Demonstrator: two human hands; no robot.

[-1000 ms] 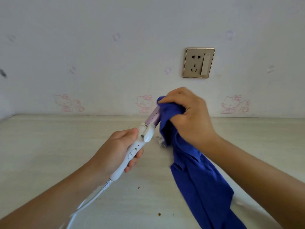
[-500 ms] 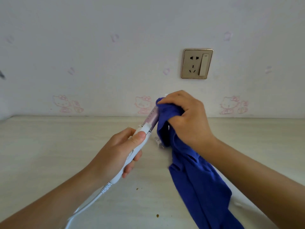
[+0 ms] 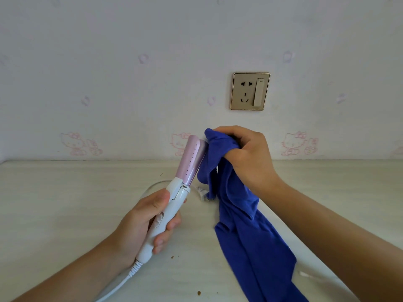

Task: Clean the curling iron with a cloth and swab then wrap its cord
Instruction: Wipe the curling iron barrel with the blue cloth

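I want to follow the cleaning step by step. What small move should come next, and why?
Probably wrap the blue cloth around the purple barrel and wipe along it: the right hand grips the cloth beside the bare barrel, while the left hand holds the handle.

Pale wallpaper on the wall [image 3: 130, 51], dotted with faint lilac motifs [image 3: 143, 58] and pink cartoon-cat prints [image 3: 80, 143] low down. Right of centre, a brass-coloured socket plate [image 3: 250, 91] with 5 holes and 1 rocker switch. Below, a light wood-grain tabletop [image 3: 65, 203] meeting the wall in a straight line, with small brown crumbs [image 3: 198, 292] near the front. Soft, even light.
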